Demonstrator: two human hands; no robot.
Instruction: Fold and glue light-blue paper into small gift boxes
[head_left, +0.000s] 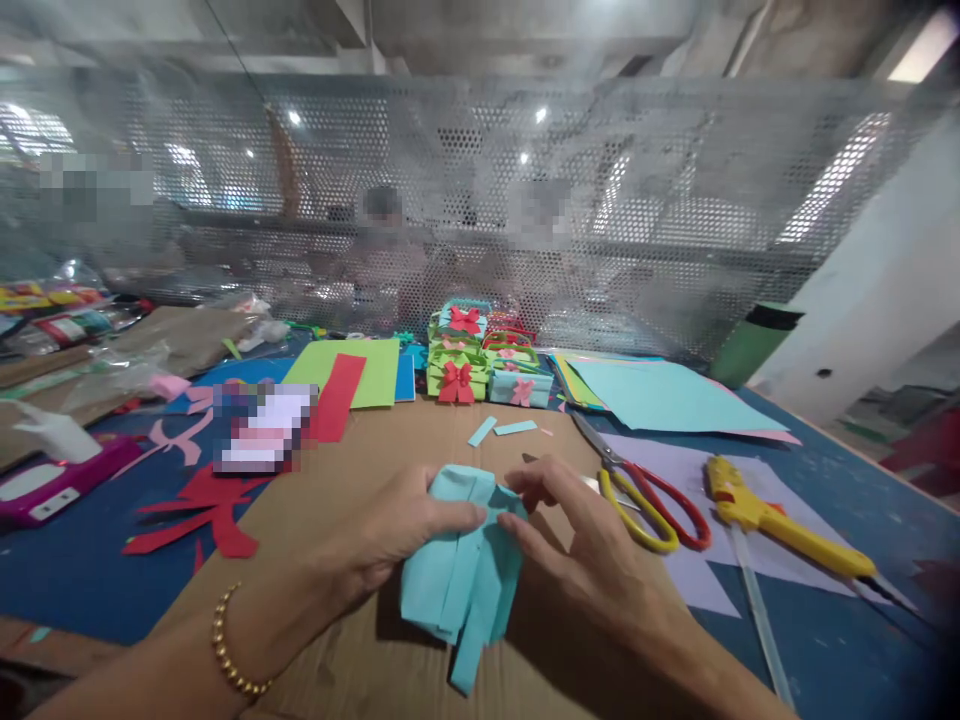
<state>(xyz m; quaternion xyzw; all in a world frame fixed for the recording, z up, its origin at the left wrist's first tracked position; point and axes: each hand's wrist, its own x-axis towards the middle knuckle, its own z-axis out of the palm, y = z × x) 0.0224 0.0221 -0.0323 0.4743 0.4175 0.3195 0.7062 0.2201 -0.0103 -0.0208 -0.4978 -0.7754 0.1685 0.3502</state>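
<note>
A folded light-blue paper piece [461,580] lies on a brown cardboard sheet [352,470] in front of me. My left hand [390,535] grips its upper left part, thumb pressed on the top fold. My right hand [581,545] pinches the paper's upper right edge with thumb and fingers. A gold bead bracelet [229,650] sits on my left wrist. The paper's lower strip hangs toward me.
Scissors with red and yellow handles [645,495] and a yellow glue gun [780,520] lie to the right. Small paper gift boxes with red bows [480,360] stand behind, beside coloured paper sheets [660,395]. Red paper scraps [210,510] lie left. People sit behind a perforated screen [637,200].
</note>
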